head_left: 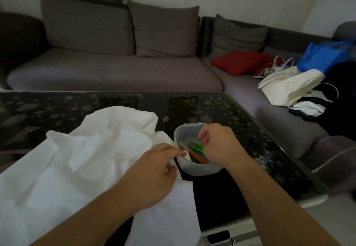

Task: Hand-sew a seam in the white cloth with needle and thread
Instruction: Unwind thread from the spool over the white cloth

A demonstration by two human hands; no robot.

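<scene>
White cloth (92, 161) lies crumpled and spread over the near left part of the tabletop (250, 122), one edge hanging toward me, so it is laid out ready for sewing. My left hand (152, 172) rests on its right edge with the fingers loosely curled; the fingertips reach toward the rim of the tub and seem to touch or pinch a small fold of the cloth there, though I cannot tell for sure. I judge it is keeping the cloth in place beside the tub while I look for tools.

My right hand (215, 143) hovers over the translucent plastic tub (181, 130), fingers bent down into it. Whether they have hold of anything I cannot tell. Inside the tub I make out something green (198, 146) and something orange (198, 159); a needle or thread is too small to pick out, so no stitch looks begun.

The tabletop is dark, glossy glass with a pale speckled pattern, and the tub stands just beside the cloth. Beyond it runs a grey corner sofa (115, 68) with grey cushions, a red cushion (238, 62), and a heap of bags and cloth, one blue (323, 55), at the right. The room is dim.
</scene>
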